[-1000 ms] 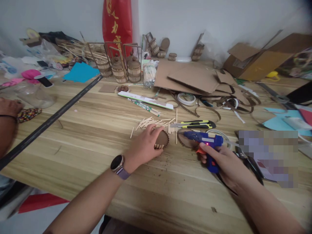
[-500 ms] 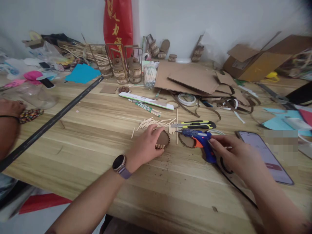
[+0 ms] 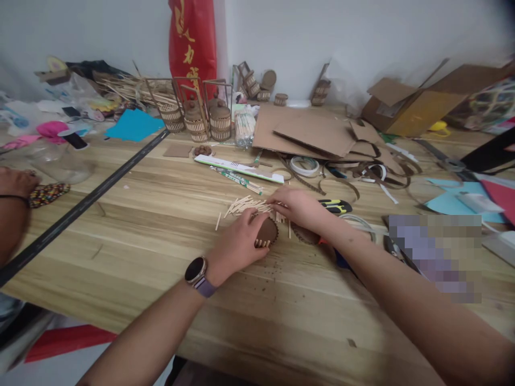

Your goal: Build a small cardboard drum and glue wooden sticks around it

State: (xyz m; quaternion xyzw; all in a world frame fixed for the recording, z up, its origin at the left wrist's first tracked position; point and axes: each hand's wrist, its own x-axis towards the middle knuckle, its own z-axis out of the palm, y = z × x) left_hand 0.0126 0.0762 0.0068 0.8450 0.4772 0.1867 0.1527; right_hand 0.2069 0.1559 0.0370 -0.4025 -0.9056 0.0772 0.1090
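My left hand (image 3: 241, 241), a watch on its wrist, is closed around the side of a round brown cardboard disc (image 3: 269, 229) with a ridged rim. A few short wooden sticks (image 3: 262, 243) stand along the disc's near edge by my thumb. My right hand (image 3: 295, 206) reaches over to a pile of short wooden sticks (image 3: 245, 203), its fingers drawn together; whatever lies between the fingertips is hidden. Under my right forearm a blue glue gun (image 3: 341, 260) is mostly covered. A second ridged disc (image 3: 306, 234) and a yellow-black utility knife (image 3: 336, 206) lie partly behind that arm.
Small stick baskets with tall handles (image 3: 220, 124) stand at the back left. Cardboard sheets (image 3: 306, 128), a roll of white tape (image 3: 304, 165) and brown strips lie behind the work. Another person's hand (image 3: 18, 182) rests at the left, beyond a dark strip (image 3: 100, 185).
My right hand has let go of the glue gun and moved left and away from me to the stick pile. My left hand stays at the disc.
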